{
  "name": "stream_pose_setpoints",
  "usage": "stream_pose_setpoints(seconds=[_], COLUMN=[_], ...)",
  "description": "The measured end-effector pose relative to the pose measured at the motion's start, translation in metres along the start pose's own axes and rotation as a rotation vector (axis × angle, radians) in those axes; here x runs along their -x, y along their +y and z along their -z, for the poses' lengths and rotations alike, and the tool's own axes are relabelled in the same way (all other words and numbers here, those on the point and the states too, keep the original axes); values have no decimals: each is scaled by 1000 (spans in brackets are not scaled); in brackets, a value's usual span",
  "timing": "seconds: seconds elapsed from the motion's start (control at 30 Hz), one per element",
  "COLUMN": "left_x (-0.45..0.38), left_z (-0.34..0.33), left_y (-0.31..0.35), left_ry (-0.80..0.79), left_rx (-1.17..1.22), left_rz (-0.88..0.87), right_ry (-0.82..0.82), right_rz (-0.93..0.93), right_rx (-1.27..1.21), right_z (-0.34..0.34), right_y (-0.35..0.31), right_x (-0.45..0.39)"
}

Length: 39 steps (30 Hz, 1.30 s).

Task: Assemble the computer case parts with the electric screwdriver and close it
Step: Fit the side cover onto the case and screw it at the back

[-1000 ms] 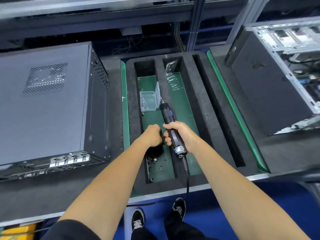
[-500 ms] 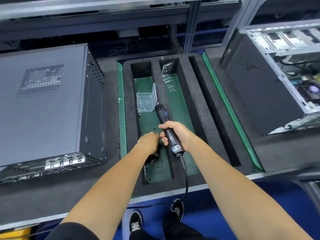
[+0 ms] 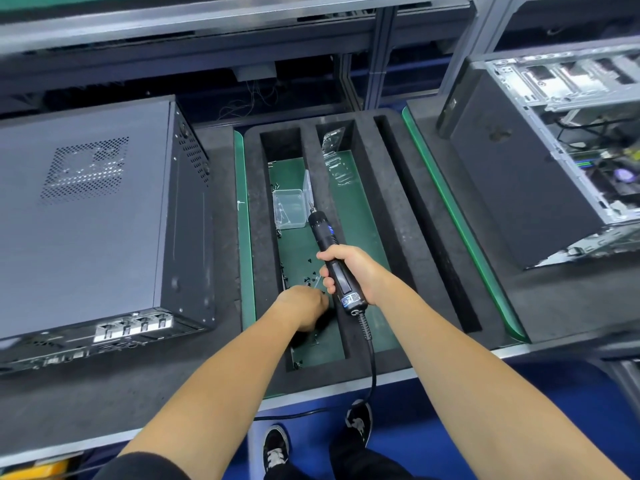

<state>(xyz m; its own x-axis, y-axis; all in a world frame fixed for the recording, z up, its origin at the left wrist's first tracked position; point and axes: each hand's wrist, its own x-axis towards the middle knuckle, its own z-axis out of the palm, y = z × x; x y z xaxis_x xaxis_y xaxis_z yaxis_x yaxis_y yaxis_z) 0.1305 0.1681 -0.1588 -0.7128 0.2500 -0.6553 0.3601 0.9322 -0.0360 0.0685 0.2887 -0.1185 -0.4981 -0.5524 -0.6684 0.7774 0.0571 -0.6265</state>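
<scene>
My right hand [image 3: 356, 271] grips the screwdriver [image 3: 332, 261], ready. My left hand [image 3: 304, 306] curls down over loose screws [image 3: 311, 271]; whether it holds one is hidden.

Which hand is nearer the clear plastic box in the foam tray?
Right. The right hand grips the electric screwdriver just below and right of the clear plastic box; the left hand is lower, among loose screws.

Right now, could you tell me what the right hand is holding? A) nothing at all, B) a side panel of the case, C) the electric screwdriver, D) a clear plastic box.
C: the right hand is wrapped round the body of the electric screwdriver, its tip pointing away towards the clear plastic box.
</scene>
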Motion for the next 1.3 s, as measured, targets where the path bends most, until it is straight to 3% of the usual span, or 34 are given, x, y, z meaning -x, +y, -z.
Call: stream_pose_setpoints(seconds=[0.27, 0.5, 1.03, 1.17, 1.3], left_x=[0, -1, 0, 2, 0], left_z=[-5, -2, -8, -7, 2], left_y=[0, -6, 3, 2, -7], left_ry=[-7, 11, -8, -2, 119], left_rx=[-56, 100, -27, 118, 473], left_rz=[-98, 0, -55, -11, 67], right_ry=[-4, 7, 4, 6, 13], right_rz=[8, 15, 33, 28, 31], right_rx=[16, 11, 37, 36, 32], right_z=[0, 1, 1, 1, 0], right_y=[1, 2, 2, 2, 2], right_x=[-1, -2, -1, 0, -1])
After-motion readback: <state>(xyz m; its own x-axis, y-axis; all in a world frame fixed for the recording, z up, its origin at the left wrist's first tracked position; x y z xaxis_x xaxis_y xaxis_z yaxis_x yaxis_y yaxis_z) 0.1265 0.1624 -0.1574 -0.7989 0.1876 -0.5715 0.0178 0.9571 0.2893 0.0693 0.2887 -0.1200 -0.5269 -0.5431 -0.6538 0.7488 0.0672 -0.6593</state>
